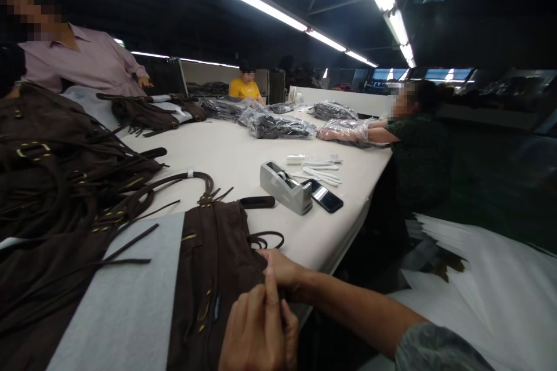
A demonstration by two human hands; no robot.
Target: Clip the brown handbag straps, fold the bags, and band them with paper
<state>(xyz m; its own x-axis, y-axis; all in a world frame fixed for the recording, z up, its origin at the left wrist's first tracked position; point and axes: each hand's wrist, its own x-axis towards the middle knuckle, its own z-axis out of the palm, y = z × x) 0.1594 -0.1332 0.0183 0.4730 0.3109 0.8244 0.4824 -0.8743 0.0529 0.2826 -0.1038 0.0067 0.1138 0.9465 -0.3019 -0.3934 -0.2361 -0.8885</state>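
Note:
A dark brown fabric bag [213, 266] with brass-coloured fittings and thin cords lies before me on the table, and a pale sheet [126, 295] covers part of its front. My right hand [281, 269] is closed at the bag's right side edge, its fingertips partly hidden against the cloth. Just in front of it is my left hand [256, 330], closed with fingers pressed together and touching the right. Whatever sits between the left fingers is hidden. Above the hands, a strap tab [257, 202] and a looped cord [272, 237] stick out from the bag.
A grey tape dispenser [285, 188], a phone [324, 196] and white strips [319, 174] lie on the table [204, 153]. More brown bags [56, 156] are piled left; plastic-wrapped bundles [278, 126] lie farther back. White sheets [487, 278] are at right. Three people stand around the table.

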